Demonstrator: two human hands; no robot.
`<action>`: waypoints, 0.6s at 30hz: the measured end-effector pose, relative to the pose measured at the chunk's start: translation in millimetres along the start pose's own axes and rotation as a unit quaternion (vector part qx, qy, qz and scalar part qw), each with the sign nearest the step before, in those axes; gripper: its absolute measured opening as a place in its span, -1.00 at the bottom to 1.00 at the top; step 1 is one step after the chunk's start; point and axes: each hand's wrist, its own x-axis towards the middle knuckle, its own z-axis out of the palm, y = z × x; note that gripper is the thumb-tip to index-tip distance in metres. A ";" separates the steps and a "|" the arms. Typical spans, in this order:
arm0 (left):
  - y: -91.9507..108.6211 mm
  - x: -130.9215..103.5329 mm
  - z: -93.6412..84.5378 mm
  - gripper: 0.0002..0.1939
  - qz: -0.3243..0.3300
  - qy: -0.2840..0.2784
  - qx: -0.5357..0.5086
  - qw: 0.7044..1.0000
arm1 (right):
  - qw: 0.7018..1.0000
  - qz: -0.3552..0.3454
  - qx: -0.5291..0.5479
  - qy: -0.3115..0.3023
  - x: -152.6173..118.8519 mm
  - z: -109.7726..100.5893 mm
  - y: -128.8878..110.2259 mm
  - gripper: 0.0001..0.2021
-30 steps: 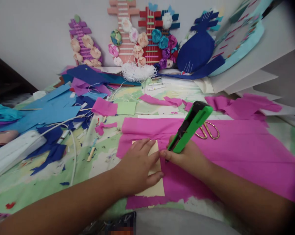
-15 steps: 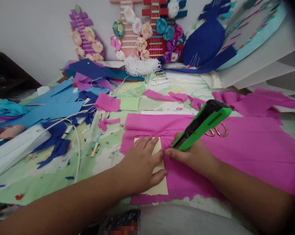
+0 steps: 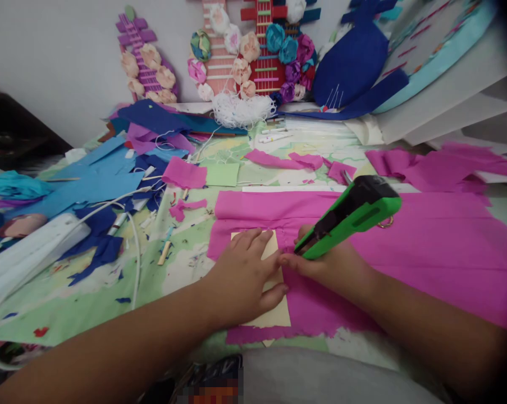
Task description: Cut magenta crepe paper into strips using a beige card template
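My left hand [image 3: 247, 280] lies spread and flat on a cream rectangle of card [image 3: 272, 311], pressing it onto a wide sheet of bright pink crepe paper [image 3: 425, 247]. Just right of the card, my right hand [image 3: 329, 266] is closed around a green and black utility knife [image 3: 354, 216]. The knife leans up to the right, its lower end pointing down at the pink paper near the card's right edge. Its blade is hidden by my fingers. Behind the knife, a small gold loop [image 3: 386, 222] shows on the pink paper.
A white power strip [image 3: 51, 255] and its cord lie at left, among blue paper scraps [image 3: 105, 191]. Pink strips [image 3: 282, 160], a light green piece [image 3: 222, 174] and white string [image 3: 242, 110] lie farther back. Decorated paper instruments [image 3: 264, 62] lean against the wall.
The view has shifted slightly. My right hand and the knife have moved a little toward the card's edge, and the knife now covers more of the gold loops. My left hand stays on the card.
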 end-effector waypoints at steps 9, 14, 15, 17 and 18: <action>-1.5 -0.1 3.4 -0.55 0.005 0.005 0.003 1.000 | 0.998 0.042 0.039 0.041 3.2 -1.0 0.9 -0.67; -1.8 -0.4 3.2 -0.51 0.001 -0.006 0.011 1.000 | 0.995 0.054 0.062 0.049 5.9 -2.7 1.4 -0.67; -1.7 -0.4 3.1 -0.51 0.000 -0.008 0.012 1.000 | 0.995 0.051 0.069 0.055 5.5 -3.1 1.7 -0.68; -1.5 -0.3 3.1 -0.51 -0.001 -0.008 0.012 1.000 | 0.993 0.038 0.091 0.066 4.2 -4.0 2.9 -0.68; -1.3 -0.4 3.2 -0.51 -0.001 -0.006 0.010 1.000 | 0.992 0.031 0.102 0.067 3.5 -4.5 3.5 -0.68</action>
